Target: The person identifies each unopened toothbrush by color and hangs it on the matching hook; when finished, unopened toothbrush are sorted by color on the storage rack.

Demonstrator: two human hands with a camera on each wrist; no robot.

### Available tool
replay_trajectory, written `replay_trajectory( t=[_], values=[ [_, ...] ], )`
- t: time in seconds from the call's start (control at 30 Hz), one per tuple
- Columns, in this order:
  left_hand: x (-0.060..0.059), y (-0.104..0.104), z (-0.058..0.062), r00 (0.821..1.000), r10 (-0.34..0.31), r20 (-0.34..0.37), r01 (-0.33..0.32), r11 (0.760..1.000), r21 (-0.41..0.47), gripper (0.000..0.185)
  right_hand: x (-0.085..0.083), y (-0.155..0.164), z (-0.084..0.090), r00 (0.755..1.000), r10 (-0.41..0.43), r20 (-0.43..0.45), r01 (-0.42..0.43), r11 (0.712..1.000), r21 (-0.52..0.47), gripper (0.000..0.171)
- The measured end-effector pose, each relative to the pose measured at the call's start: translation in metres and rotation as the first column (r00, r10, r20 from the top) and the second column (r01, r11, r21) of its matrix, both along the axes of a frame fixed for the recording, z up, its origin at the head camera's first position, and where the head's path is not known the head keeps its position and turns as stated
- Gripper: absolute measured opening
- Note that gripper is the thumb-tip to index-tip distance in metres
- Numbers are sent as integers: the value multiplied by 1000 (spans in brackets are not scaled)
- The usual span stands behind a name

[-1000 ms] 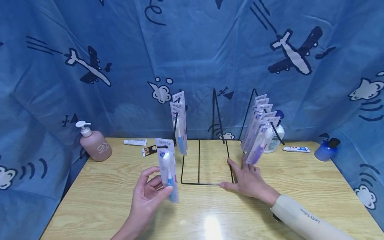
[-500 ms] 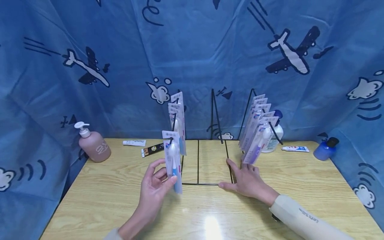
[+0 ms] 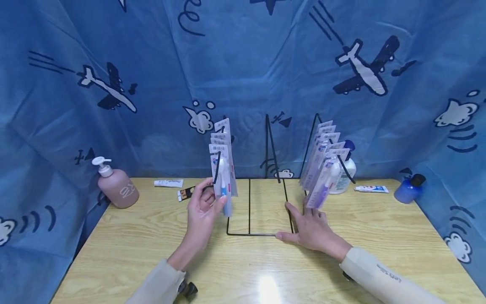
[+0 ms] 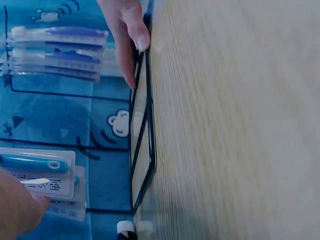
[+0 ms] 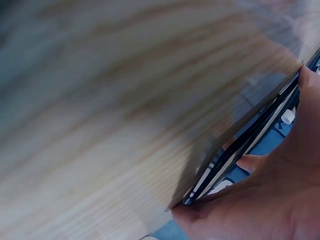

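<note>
My left hand (image 3: pixel 201 213) pinches a packaged blue toothbrush (image 3: pixel 226 175) by its lower part, thumb in front. The top of that pack is at the front end of the left hook of a black wire rack (image 3: pixel 249 211), with several similar packs hanging close behind it. In the left wrist view, the pack's printed back (image 4: pixel 52 185) shows beside the left thumb. My right hand (image 3: pixel 315 230) rests spread on the right side of the rack's base, thumb at its front bar. Several packaged purple toothbrushes (image 3: pixel 322 185) hang on the right hook, just above that hand.
A pink pump bottle (image 3: pixel 118 188), a white tube (image 3: pixel 168 183) and a black tube (image 3: pixel 186 193) are at the left. Behind the purple packs stands a white bottle (image 3: pixel 347 175). Farther right are another toothpaste tube (image 3: pixel 371 189) and a blue bottle (image 3: pixel 408 190). A blue curtain (image 3: pixel 243 84) hangs behind.
My left hand has moved forward and slightly right, bringing the blue toothbrush pack along the left hook up to the others. The right hand has stayed on the rack base.
</note>
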State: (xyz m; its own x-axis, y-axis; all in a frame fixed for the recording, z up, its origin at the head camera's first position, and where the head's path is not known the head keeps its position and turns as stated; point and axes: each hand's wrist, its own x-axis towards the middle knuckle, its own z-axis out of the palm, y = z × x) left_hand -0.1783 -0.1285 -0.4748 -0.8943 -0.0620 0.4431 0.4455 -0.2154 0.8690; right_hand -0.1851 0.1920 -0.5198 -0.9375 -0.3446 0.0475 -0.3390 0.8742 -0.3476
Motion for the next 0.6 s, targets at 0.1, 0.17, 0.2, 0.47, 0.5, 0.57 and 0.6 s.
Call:
replay_trajectory(
  t=[0.1,0.17,0.2,0.47,0.5,0.57,0.6],
  values=[
    [-12,5,-2,1000,6,-30,-6,1000,-19,57,2,-1,6,1000,-3,25,3,1000,-6,111],
    [-17,7,-3,999,6,-45,-7,999,-35,60,2,-1,10,998,-6,60,7,1000,-14,110],
    [-20,8,-3,999,11,-51,-13,999,-47,62,3,0,11,997,-7,80,8,1000,-20,109],
    [-24,0,-4,994,103,-46,-109,983,-149,69,17,26,23,988,111,111,-103,992,-73,92],
    [-20,-3,-4,993,111,-42,-117,976,-184,70,21,33,26,984,138,116,-129,988,-81,89],
    [-10,-9,-4,994,109,-27,-112,964,-243,73,31,51,31,970,198,139,-187,978,-89,85],
    [-4,-13,-4,994,106,-13,-105,956,-274,75,36,61,34,961,229,153,-217,972,-87,83]
  ],
)
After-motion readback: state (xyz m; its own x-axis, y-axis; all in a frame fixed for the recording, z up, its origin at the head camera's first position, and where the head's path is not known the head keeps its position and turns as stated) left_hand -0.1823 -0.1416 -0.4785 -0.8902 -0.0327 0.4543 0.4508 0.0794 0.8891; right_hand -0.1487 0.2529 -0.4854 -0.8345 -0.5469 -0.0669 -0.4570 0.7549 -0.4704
